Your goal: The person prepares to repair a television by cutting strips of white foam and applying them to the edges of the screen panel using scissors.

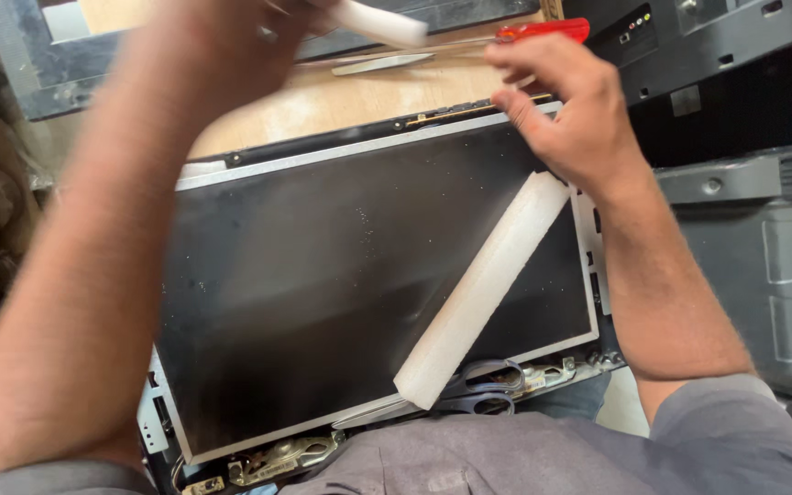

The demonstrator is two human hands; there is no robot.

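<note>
The screen panel [323, 284] lay flat on the wooden bench, a foam strip [483, 289] resting across it. The right hand [566, 105] pinched its top edge; the left hand [231, 27] gripped another foam piece [382, 23]. Freeing that edge seemed underway, calling for gentle lifting.

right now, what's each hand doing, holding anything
Left hand: closed around a white foam strip at the top edge.
Right hand: fingers curled at the far edge of the dark screen panel; whether it holds anything cannot be told.

Wooden bench [341, 101] under dark screen panel [323, 275], red-handled screwdriver [543, 31], black casings [744, 229].
</note>
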